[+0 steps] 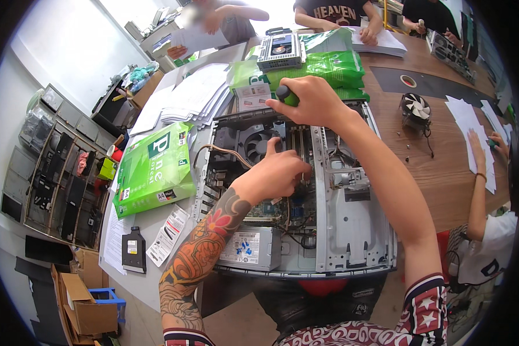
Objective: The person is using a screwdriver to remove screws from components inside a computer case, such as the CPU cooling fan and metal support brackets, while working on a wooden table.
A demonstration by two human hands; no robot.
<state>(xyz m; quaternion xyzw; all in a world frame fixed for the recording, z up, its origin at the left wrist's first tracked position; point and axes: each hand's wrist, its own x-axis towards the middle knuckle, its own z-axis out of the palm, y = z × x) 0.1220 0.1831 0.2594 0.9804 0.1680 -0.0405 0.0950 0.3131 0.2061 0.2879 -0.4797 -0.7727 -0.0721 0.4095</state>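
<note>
An opened desktop computer case [357,230] lies on the table in front of me. My right hand [314,101] is closed round the black and green handle of a screwdriver [288,96] above the case's far edge; its shaft is hard to make out. Inside the case my left hand [274,173] reaches over the motherboard [265,209], near the memory slots. One finger sticks out towards the fan [258,145], while the others bend together, their tips partly hidden. Several small blue pieces [245,249] lie on the silver power supply [249,259] nearest me.
Green paper packs [155,170] flank the case, one bearing a metal drive cage [279,52]. Loose papers [196,92] and a black drive caddy [134,251] lie left. A CPU cooler [415,112] and tape roll [408,81] sit right. Other people work around the table.
</note>
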